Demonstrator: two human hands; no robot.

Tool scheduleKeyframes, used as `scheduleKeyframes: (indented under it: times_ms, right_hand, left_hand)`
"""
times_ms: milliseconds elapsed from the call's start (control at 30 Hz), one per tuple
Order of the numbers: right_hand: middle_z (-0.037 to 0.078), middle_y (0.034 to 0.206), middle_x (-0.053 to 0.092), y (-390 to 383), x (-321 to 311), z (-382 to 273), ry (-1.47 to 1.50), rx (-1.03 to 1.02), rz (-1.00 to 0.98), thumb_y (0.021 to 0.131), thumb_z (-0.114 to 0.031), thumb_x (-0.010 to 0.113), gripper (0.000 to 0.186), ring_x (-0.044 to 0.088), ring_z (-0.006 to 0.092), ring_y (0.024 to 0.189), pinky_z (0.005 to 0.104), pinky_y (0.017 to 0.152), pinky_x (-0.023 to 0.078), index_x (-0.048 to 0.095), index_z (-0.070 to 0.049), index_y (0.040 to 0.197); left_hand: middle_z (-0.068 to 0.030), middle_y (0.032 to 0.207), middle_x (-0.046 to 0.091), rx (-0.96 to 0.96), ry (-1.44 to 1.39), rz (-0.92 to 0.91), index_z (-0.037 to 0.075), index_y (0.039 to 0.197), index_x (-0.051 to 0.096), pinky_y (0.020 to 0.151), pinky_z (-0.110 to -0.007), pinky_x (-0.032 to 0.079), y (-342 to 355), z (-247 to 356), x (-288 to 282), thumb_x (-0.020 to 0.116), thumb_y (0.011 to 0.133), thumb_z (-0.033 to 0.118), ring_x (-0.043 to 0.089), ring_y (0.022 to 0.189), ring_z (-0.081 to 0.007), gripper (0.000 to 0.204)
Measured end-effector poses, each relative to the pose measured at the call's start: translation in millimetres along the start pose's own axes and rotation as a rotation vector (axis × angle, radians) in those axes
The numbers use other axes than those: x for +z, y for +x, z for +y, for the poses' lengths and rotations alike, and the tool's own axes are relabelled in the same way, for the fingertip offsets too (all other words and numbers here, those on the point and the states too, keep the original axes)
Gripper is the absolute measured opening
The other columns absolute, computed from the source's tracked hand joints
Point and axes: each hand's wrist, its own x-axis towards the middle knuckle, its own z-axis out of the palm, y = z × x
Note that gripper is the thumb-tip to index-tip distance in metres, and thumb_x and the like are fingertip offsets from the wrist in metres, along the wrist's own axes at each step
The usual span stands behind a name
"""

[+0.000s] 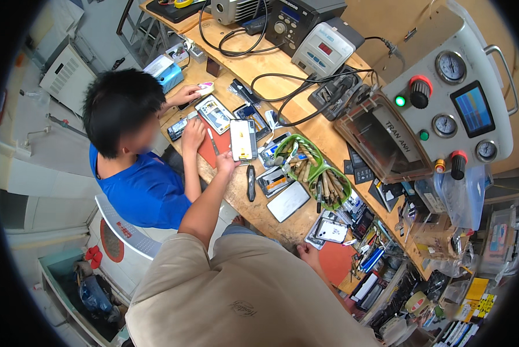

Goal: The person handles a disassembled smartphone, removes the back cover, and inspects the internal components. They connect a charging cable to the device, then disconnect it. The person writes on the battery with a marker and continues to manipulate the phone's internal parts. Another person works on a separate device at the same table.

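Note:
My left hand [227, 164] reaches across the bench's near edge, its fingers closed on the end of a thin metal blade tool [213, 142] over a red mat [206, 151]. Just right of the fingertips lies an opened phone [244, 140] with a pale face. A black-handled tool [250, 183] is beside that hand. My right hand [309, 254] rests curled at the bench edge, with nothing visible in it. Nearest to it are a white phone panel [331, 231] and another red mat [335, 261]. A white panel [288, 202] lies between my hands.
A co-worker in a blue shirt [149, 188] sits at left, both hands by an opened phone [215, 114]. Green baskets [335, 203] hold many tools. Behind stand a soldering station [294, 26] with black cables and a grey machine with gauges [444, 124]. Crowded boxes [433, 237] fill the right.

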Motion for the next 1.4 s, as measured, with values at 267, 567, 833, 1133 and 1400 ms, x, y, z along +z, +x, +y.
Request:
scheduleKeyframes:
  times_ms: [267,567,833,1133,1400]
  right_hand:
    - [0.004,0.072,0.065,9,-3,37,0.129,0.080,0.112,0.093,-0.018,0.070,0.021,0.056,0.0104,0.066,0.0306,0.063,0.048,0.069,0.003,0.095]
    - [0.006,0.070,0.065,8,13,48,0.007,0.100,0.031,0.089,-0.020,0.072,0.021,0.059,0.0139,0.064,0.0335,0.062,0.049,0.070,0.000,0.093]
    - [0.008,0.072,0.066,20,14,26,-0.036,0.026,0.054,0.089,-0.024,0.072,0.023,0.061,0.0166,0.066,0.0342,0.065,0.051,0.069,-0.001,0.093]
    - [0.002,0.069,0.060,2,9,40,-0.026,0.073,0.005,0.092,-0.019,0.070,0.016,0.054,0.0119,0.065,0.0312,0.061,0.047,0.067,-0.002,0.090]
    - [0.010,0.073,0.066,-25,1,48,-0.082,0.085,0.076,0.090,-0.021,0.070,0.021,0.062,0.0196,0.069,0.0351,0.068,0.052,0.070,-0.001,0.095]
  left_hand:
    - [-0.0139,0.102,0.072,0.086,0.252,-0.036,-0.006,0.121,0.067,0.061,-0.033,0.064,29,4,-23,0.053,0.104,0.013,0.071,0.078,-0.0211,0.028]
    - [-0.0138,0.090,0.073,0.122,0.741,-0.347,-0.001,0.113,0.073,0.059,-0.034,0.061,19,36,-43,0.058,0.103,0.014,0.071,0.072,-0.0198,0.023]
    - [-0.0196,0.090,0.073,0.297,0.936,-0.321,0.004,0.107,0.074,0.072,-0.042,0.056,20,34,-13,0.063,0.099,0.016,0.070,0.073,-0.0299,0.018]
    - [-0.0205,0.088,0.073,0.224,0.855,-0.388,0.001,0.105,0.075,0.079,-0.042,0.055,10,13,27,0.062,0.098,0.015,0.072,0.080,-0.0341,0.020]
    - [-0.0228,0.090,0.072,0.368,0.828,-0.203,0.005,0.099,0.077,0.082,-0.045,0.054,26,-10,49,0.062,0.096,0.019,0.071,0.086,-0.0364,0.020]
